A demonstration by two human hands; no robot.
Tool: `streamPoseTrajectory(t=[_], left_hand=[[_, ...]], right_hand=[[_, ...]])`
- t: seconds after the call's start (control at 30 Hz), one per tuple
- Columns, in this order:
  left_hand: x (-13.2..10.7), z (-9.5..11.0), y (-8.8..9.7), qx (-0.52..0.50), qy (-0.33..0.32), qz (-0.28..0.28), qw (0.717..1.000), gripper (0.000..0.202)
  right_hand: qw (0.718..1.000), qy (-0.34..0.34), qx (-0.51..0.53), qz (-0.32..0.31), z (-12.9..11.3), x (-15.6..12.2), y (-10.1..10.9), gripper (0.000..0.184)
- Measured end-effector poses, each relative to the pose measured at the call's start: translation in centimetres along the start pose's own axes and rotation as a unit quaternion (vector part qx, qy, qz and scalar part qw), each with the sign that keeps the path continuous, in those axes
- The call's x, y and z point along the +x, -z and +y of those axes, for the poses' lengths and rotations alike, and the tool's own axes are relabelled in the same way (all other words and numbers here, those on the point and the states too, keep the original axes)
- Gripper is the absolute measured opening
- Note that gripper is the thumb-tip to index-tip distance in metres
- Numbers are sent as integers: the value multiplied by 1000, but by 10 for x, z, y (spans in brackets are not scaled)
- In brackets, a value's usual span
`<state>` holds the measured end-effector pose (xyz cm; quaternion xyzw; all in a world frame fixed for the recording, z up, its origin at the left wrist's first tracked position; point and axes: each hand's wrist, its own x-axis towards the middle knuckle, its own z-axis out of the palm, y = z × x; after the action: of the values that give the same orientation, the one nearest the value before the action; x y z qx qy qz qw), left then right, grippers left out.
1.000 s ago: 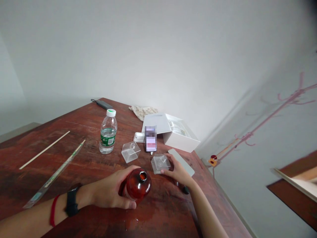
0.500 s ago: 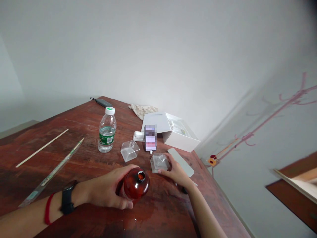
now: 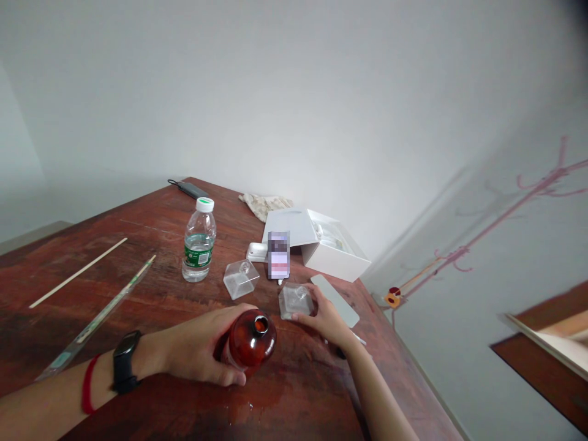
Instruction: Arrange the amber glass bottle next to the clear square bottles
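My left hand [image 3: 209, 346] wraps round an uncapped brown glass bottle [image 3: 253, 343] with a narrow round mouth, standing at the near middle of the table. To its right, my right hand [image 3: 324, 315] grips the near right side of a clear angular glass container [image 3: 294, 302] with a small round neck, thumb in front and fingers behind. A second container [image 3: 241, 280] of the same kind stands apart, farther left, with no hand on it. Drops of liquid [image 3: 248, 407] lie on the wood in front of the brown bottle.
A capped water bottle [image 3: 198, 242] stands left of centre. A phone [image 3: 278, 256] leans upright before an open white box [image 3: 337, 251]. A bare stick [image 3: 78, 272] and a wrapped pair of chopsticks [image 3: 101, 315] lie left. A grey flat plate [image 3: 337, 300] lies right, near the table edge.
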<state>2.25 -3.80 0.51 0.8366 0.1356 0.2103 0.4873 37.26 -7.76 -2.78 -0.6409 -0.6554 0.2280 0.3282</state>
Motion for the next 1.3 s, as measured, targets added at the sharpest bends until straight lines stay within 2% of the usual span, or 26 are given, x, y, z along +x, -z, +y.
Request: streamPoseTrajectory(t=[0.13,0.27,0.37,0.43,0.6,0.73,0.9,0.97,1.13,1.3], left_hand=[[2,-1,1,-12,-3,-15,1000,69],[-1,-1,0,5,1,-2,1000,76],[-3,-1,0,16,11,-2,1000,78],[-3,0,0,17,16,-5,1000,77],[-2,0,0,14,4,-11,1000,74],[-3,0,-1,31,-9,-6,999,73],[-2,-1,0,33,-19,-18,999,73],[0,-1,1,27,-20,-27,999,70],[0,-2,0,30,-19,-24,999,67],[0,-2,0,6,-7,-32,999,67]], right_hand=[[1000,3,15,12,1,0,1,78],[997,3,62,39,8,2,9,91],[991,-6,115,71,16,4,16,82],[986,-15,142,89,20,7,18,84],[982,-27,165,84,25,13,7,92],[987,-22,136,78,21,12,-4,88],[994,4,79,70,11,6,-5,75],[997,14,59,57,8,4,-3,78],[999,25,7,36,1,0,1,105],[999,16,-37,34,-2,-1,2,96]])
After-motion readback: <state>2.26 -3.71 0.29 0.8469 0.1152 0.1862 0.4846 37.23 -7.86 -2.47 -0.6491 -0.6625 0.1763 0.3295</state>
